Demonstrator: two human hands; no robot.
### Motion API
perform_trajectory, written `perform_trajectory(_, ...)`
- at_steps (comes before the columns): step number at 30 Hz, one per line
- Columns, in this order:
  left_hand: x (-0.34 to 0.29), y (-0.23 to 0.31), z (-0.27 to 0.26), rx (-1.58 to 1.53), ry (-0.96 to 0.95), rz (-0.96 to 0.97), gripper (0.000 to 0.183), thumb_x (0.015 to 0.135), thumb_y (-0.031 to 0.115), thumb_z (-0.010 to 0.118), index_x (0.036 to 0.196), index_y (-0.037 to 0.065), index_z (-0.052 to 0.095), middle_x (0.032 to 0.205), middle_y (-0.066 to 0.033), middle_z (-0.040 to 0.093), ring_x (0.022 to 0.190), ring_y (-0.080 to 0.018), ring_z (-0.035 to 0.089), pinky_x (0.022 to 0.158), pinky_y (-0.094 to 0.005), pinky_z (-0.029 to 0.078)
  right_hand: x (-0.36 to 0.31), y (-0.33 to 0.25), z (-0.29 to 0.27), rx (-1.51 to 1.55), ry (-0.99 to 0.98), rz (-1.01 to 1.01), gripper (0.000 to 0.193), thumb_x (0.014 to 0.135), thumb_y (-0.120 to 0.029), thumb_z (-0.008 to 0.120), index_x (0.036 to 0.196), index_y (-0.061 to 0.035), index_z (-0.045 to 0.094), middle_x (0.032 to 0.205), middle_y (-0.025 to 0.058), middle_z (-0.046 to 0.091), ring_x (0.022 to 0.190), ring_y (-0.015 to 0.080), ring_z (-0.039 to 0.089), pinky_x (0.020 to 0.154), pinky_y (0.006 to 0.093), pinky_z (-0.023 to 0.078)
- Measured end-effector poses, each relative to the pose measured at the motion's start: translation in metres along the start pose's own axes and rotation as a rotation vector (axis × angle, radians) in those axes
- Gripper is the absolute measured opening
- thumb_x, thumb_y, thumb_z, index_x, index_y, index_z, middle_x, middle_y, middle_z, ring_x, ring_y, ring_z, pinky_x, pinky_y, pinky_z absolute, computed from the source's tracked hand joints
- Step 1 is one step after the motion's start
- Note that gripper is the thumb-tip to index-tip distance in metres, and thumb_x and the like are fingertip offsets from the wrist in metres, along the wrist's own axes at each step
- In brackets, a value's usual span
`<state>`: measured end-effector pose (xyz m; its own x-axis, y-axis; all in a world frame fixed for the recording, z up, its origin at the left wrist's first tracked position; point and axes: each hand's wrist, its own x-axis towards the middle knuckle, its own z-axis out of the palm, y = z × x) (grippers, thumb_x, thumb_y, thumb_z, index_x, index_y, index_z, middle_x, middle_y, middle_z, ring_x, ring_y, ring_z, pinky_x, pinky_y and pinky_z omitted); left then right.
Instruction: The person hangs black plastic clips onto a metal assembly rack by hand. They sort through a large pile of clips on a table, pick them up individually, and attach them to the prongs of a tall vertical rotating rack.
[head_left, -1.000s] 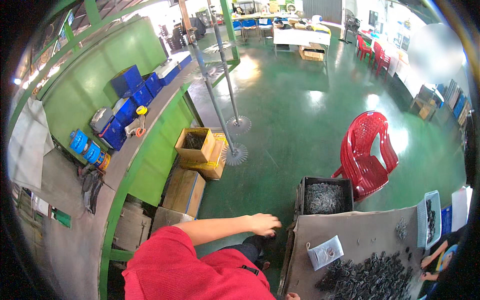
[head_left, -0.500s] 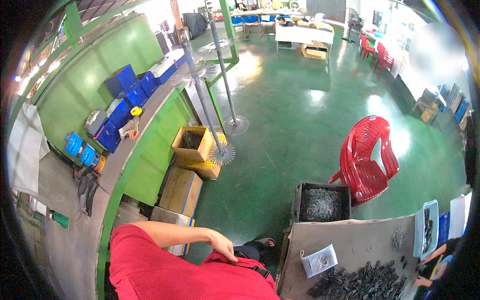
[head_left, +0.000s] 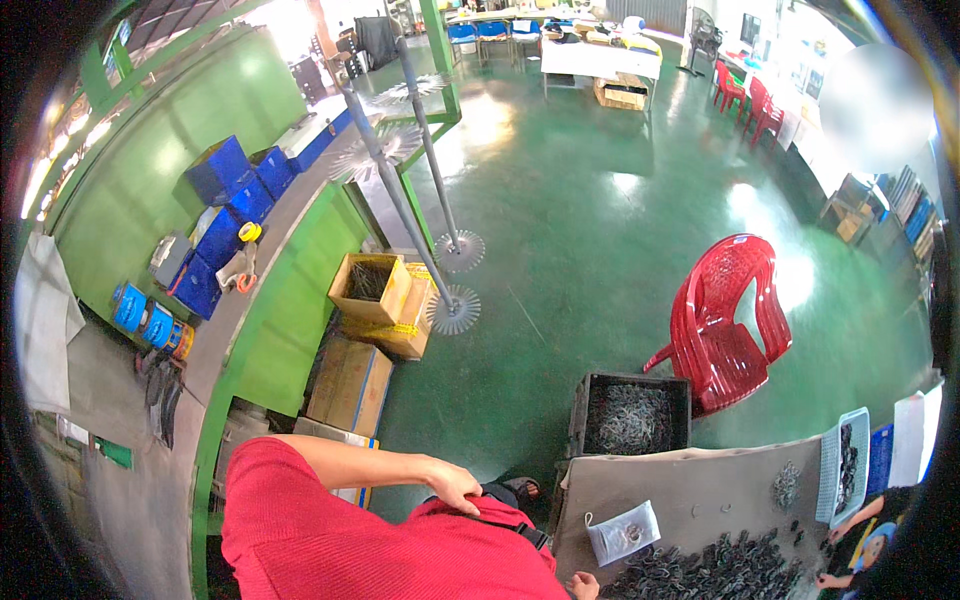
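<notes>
At my waist, my left hand (head_left: 455,487) is closed with its fingers bent against the hem of the red shirt (head_left: 370,545), beside a black strap with a buckle (head_left: 533,535). Only a small part of my right hand (head_left: 582,586) shows at the lower edge, by the near left side of the grey-brown table (head_left: 680,478); its grip is hidden. Just beyond it lies a clear pouch (head_left: 622,533) with small ring-like pieces. A spread pile of small dark curved parts (head_left: 700,575) covers the near part of the table.
A black crate of metal pieces (head_left: 633,415) stands beyond the table, near a red plastic chair (head_left: 730,330). Another person's hands (head_left: 840,535) reach in at the right, below a light blue basket (head_left: 845,465). Cartons (head_left: 350,385) and upright poles with slotted discs (head_left: 400,200) stand left.
My right hand has come into view at the lower edge by the table. My left hand stays at my waist. The whole view has shifted slightly.
</notes>
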<state>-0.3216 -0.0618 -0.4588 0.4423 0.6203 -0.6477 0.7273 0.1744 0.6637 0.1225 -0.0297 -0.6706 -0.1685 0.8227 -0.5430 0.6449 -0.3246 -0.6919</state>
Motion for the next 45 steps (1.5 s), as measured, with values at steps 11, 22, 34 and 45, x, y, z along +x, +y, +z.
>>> perform_trajectory(11, 0.092, 0.011, -0.096, 0.166, -0.602, 0.054, 0.055, 0.088, 0.051, 0.043, 0.099, 0.000, 0.060, 0.103, -0.0164, 0.061, 0.100, -0.0253, 0.056, 0.087, -0.0360, 0.042, -0.046, 0.011, 0.022, -0.156, 0.340, 0.182, 0.028, 0.080, -0.028, 0.054, 0.092, -0.0038, 0.062, 0.092, 0.0184, 0.063, 0.089, 0.0345, 0.059, 0.078, 0.0425, 0.046)
perform_trajectory(22, 0.271, 0.101, -0.072, 1.115, -0.543, 0.500, 0.030, 0.085, 0.034, 0.052, 0.091, 0.007, 0.061, 0.095, -0.0164, 0.058, 0.094, -0.0328, 0.057, 0.080, -0.0423, 0.047, -0.104, 0.013, 0.045, 0.244, 0.469, 0.608, 0.018, 0.077, -0.021, 0.058, 0.091, -0.0131, 0.064, 0.094, 0.0090, 0.065, 0.092, 0.0268, 0.060, 0.080, 0.0395, 0.048)
perform_trajectory(34, 0.485, 0.159, 0.170, -0.061, 0.494, -0.037, 0.044, 0.081, 0.031, 0.055, 0.113, 0.000, 0.052, 0.112, -0.0199, 0.055, 0.107, -0.0333, 0.051, 0.090, -0.0392, 0.040, -0.042, 0.055, -0.036, 1.998, 0.506, 0.738, 0.077, 0.078, -0.041, 0.065, 0.136, -0.0166, 0.020, 0.133, 0.0160, 0.030, 0.109, 0.0374, 0.047, 0.082, 0.0542, 0.047)
perform_trajectory(45, 0.496, 0.237, 0.207, 0.052, 0.916, -0.549, 0.035, 0.085, 0.034, 0.050, 0.113, 0.014, 0.050, 0.122, -0.0108, 0.040, 0.113, -0.0312, 0.036, 0.084, -0.0522, 0.039, 0.000, 0.069, -0.107, 2.222, 0.729, 0.918, 0.092, 0.073, -0.053, 0.065, 0.138, -0.0145, 0.013, 0.139, 0.0175, 0.020, 0.124, 0.0384, 0.031, 0.088, 0.0592, 0.040)
